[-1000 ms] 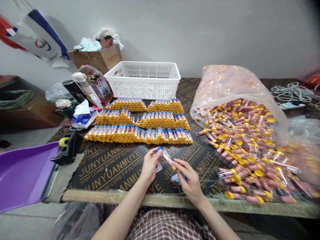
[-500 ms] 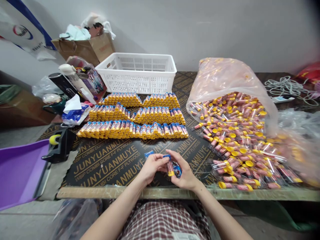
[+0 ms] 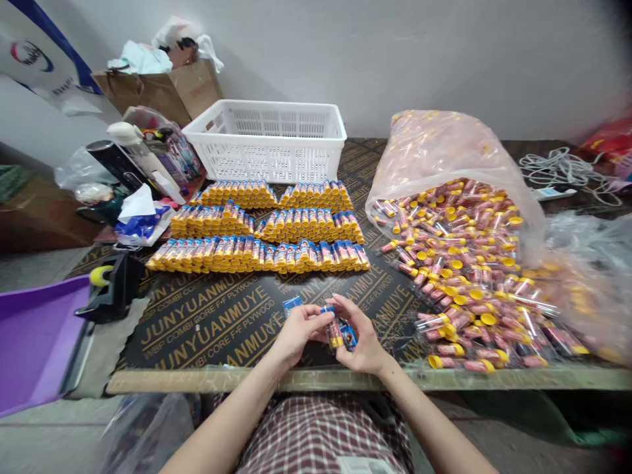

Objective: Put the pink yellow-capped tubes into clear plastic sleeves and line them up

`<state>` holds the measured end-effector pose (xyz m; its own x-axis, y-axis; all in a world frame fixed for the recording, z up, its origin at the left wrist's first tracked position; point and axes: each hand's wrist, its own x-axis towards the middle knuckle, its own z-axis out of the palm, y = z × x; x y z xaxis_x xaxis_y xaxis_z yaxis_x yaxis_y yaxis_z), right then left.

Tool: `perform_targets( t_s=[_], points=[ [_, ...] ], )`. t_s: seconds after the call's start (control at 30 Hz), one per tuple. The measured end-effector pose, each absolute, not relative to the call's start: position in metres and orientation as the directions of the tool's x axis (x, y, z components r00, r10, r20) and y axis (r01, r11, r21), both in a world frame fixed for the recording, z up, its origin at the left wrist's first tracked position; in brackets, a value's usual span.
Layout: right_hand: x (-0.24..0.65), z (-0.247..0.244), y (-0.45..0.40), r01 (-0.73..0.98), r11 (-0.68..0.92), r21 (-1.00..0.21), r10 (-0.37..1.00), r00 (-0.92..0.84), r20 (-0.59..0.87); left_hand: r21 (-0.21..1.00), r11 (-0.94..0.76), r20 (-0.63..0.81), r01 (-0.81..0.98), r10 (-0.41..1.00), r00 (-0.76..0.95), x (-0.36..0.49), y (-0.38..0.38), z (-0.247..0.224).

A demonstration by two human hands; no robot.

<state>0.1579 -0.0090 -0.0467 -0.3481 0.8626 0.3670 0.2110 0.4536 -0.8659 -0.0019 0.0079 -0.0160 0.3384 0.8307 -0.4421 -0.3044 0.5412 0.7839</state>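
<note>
In front of me, close to the table's near edge, a small clear tube [image 3: 332,332] with a blue top and yellow base stands nearly upright between my hands. My left hand [image 3: 299,332] pinches it near the top with thumb and fingers. My right hand [image 3: 364,342] curls round its other side, thumb by the yellow end and fingertips by the top. A blue printed piece [image 3: 348,338] shows inside the curve of the right hand; whether it is held or lies on the table I cannot tell. Another blue piece [image 3: 291,304] lies just beyond my left fingers.
Stacked rows of blue-and-yellow tubes [image 3: 257,255] lie ahead, before a white plastic basket [image 3: 269,158]. On the right, loose yellow-ended tubes [image 3: 464,263] spill from a clear bag [image 3: 439,148]. A black tape dispenser [image 3: 112,289] and purple dustpan [image 3: 44,342] are at left.
The view has shifted slightly. My hands keep nearly the same pose round the tube, with only a slight change in its angle.
</note>
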Motion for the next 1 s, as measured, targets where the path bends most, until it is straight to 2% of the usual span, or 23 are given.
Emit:
perform_targets(
  t_s=[0.23, 0.33, 0.4, 0.47, 0.5, 0.57, 0.63, 0.67, 0.77, 0.87, 0.93, 1.0],
  points=[
    [0.153, -0.041, -0.009, 0.226, 0.489, -0.843, 0.84, -0.382, 0.385, 0.792, 0.543, -0.447, -0.278, 0.827, 0.34, -0.002, 0.007, -0.02],
    [0.173, -0.036, 0.01, 0.379, 0.511, -0.771, 0.844, -0.39, 0.368, 0.862, 0.46, -0.409, -0.213, 0.88, 0.242, -0.014, 0.029, -0.016],
    [0.204, -0.038, 0.033, 0.59, 0.459, -0.664, 0.887, -0.271, 0.373, 0.942, 0.317, -0.31, -0.112, 0.948, 0.075, -0.028, 0.057, -0.011],
    [0.24, -0.044, 0.06, 0.82, 0.262, -0.509, 0.916, -0.046, 0.398, 0.983, 0.17, -0.162, 0.063, 0.981, -0.107, -0.044, 0.09, -0.007],
    [0.257, -0.049, 0.072, 0.911, 0.119, -0.395, 0.933, 0.033, 0.358, 0.974, 0.121, -0.09, 0.191, 0.983, -0.161, -0.05, 0.107, -0.005],
    [0.285, -0.057, 0.09, 0.983, -0.128, -0.132, 0.952, 0.16, 0.263, 0.886, 0.063, 0.026, 0.459, 0.982, -0.185, -0.058, 0.136, -0.003],
    [0.3, -0.063, 0.097, 0.973, -0.222, 0.065, 0.958, 0.206, 0.199, 0.752, 0.056, 0.063, 0.657, 0.986, -0.157, -0.059, 0.156, -0.003],
    [0.304, -0.064, 0.098, 0.966, -0.23, 0.119, 0.961, 0.207, 0.182, 0.688, 0.058, 0.068, 0.723, 0.987, -0.143, -0.057, 0.162, -0.003],
    [0.306, -0.067, 0.095, 0.962, -0.222, 0.16, 0.965, 0.193, 0.176, 0.583, 0.04, 0.132, 0.811, 0.981, -0.144, -0.051, 0.161, -0.003],
    [0.305, -0.068, 0.093, 0.966, -0.215, 0.142, 0.967, 0.19, 0.171, 0.6, -0.017, 0.222, 0.8, 0.964, -0.146, -0.052, 0.136, -0.006],
    [0.306, -0.069, 0.093, 0.973, -0.199, 0.119, 0.97, 0.178, 0.165, 0.613, -0.025, 0.153, 0.79, 0.984, -0.088, -0.056, 0.11, -0.015],
    [0.306, -0.069, 0.093, 0.982, -0.172, 0.084, 0.974, 0.156, 0.165, 0.589, 0.024, -0.039, 0.808, 0.999, -0.002, -0.059, 0.083, -0.03]
  ],
)
